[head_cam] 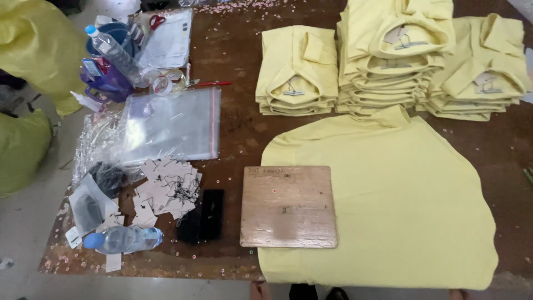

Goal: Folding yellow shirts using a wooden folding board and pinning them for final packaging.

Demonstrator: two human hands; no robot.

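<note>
A: Where is the yellow shirt (pixel 400 200)?

B: Spread flat on the brown table (pixel 239 61), collar pointing away from the viewer, hem at the near edge. A wooden folding board (pixel 288 206) overlaps the shirt's left side. Three stacks of folded shirts (pixel 388 61) sit beyond the shirt's collar.

A: And the hands?

B: Neither hand is in view, so their grip and which one is nearer the shirt cannot be told. Paper tags (pixel 166 189) lie left of the board.
</note>
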